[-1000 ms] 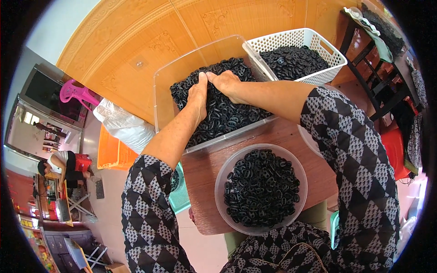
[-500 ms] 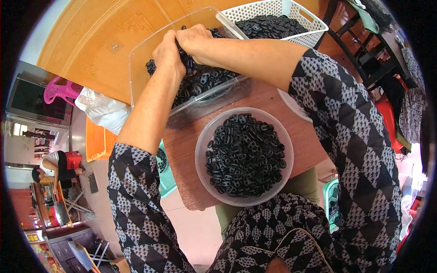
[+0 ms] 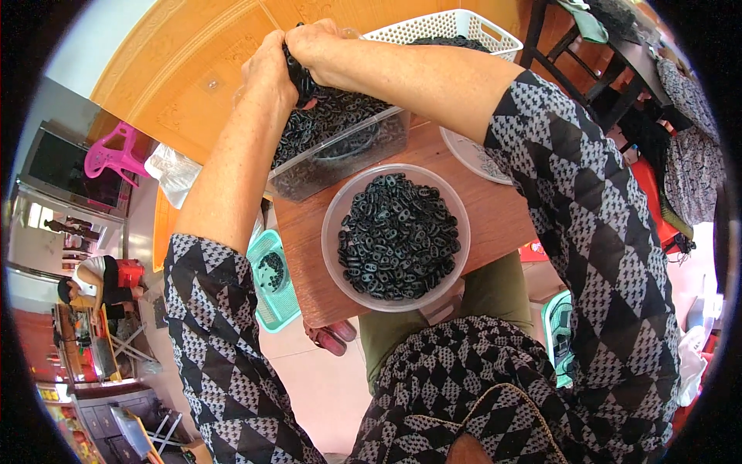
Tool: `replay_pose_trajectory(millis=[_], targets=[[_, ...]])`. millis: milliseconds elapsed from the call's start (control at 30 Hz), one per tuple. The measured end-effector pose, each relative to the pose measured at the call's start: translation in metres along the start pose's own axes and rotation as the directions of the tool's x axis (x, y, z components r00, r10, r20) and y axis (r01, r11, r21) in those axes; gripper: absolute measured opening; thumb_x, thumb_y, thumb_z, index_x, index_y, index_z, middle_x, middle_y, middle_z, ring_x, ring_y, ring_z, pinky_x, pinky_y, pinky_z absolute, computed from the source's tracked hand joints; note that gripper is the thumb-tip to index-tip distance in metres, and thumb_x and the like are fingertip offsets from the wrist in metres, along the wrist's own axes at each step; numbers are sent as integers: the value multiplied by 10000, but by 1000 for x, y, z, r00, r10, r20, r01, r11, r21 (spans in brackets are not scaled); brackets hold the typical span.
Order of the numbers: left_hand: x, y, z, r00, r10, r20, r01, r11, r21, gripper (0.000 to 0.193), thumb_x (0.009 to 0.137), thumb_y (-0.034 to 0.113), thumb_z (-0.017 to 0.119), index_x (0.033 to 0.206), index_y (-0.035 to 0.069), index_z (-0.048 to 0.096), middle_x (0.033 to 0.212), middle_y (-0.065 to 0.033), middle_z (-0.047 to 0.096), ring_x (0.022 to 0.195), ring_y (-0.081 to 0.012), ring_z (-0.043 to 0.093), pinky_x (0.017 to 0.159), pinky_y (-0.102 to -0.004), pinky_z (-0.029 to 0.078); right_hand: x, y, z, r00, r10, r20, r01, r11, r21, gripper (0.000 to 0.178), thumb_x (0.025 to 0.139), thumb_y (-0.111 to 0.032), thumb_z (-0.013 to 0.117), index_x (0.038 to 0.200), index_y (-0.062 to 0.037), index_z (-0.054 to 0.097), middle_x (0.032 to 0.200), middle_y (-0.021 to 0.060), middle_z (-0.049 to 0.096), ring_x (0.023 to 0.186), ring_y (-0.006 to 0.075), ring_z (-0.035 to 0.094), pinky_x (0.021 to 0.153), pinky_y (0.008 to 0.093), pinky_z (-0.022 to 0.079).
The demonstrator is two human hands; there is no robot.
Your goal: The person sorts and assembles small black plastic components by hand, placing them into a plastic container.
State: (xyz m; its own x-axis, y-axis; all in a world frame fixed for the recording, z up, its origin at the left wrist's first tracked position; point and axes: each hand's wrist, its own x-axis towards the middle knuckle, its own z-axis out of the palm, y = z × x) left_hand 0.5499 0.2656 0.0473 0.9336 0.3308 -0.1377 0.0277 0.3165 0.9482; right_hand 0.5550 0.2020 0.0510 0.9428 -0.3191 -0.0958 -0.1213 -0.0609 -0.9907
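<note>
My left hand (image 3: 267,73) and my right hand (image 3: 315,52) are cupped together above a clear plastic bin (image 3: 344,155) at the far side of the table. Between them is a clump of small black oval pieces with two holes (image 3: 299,75), and the fingers of both are curled round it. More such pieces fill the bin beneath, partly hidden by my forearms. Nearer to me, a round translucent tub (image 3: 331,243) stands close to the table's front edge, heaped with the same black ovals.
Behind my right forearm stands a white perforated basket (image 3: 495,39) with more black pieces. A round pale lid (image 3: 464,151) lies on the brown table (image 3: 317,271). Below, a turquoise basket (image 3: 278,313) sits on the floor. A person (image 3: 93,278) sits farther left, near a pink stool (image 3: 116,158).
My hands, still together round the pieces, have shifted up and slightly left in the picture. The view has moved too: the tub sits higher, and the turquoise basket shows more fully.
</note>
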Motion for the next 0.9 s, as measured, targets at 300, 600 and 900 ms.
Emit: replay_pose_trajectory(millis=[300,600,900], targets=[[-3,9,7,993,108,-41,-109,994,-24,268,731,128,655,923,-50,599,832,-129,616,689,-234,600,564,-456,488,12,-3,6,997,-75,-2,75,996,54,312,799,-212,611,956,54,655,935,196,653,802,266,644,666,382,521],[-5,-21,2,996,84,-17,-84,996,-8,286,721,162,634,902,-60,629,887,-133,631,736,-235,601,606,-431,498,6,22,-8,999,16,38,-17,999,38,391,752,-263,646,1004,36,648,1002,201,658,878,253,648,723,379,529],[-10,-87,-17,998,-32,-51,46,953,298,495,754,386,598,1030,-21,656,1052,-181,638,889,-285,614,734,-436,507,-2,86,-26,992,111,62,-95,971,-220,478,803,-377,566,1060,17,648,1121,236,624,1036,357,615,849,432,502]])
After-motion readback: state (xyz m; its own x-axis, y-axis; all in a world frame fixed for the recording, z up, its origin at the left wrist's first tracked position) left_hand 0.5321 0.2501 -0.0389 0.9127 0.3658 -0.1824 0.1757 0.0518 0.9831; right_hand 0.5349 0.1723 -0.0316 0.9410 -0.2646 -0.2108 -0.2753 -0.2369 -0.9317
